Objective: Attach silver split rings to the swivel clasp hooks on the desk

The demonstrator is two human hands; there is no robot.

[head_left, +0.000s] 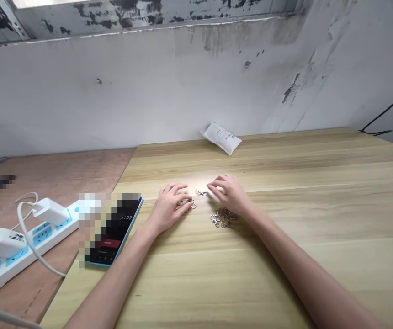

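Left hand (pixel 166 209) and right hand (pixel 230 194) lie open, gripping nothing; one careless brush could scatter the small silver metal clasps (pixel 222 218)!

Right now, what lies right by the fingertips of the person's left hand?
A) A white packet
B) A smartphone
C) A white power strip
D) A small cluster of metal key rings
D: the left hand curves over a small cluster of metal key rings on the pale wooden table.
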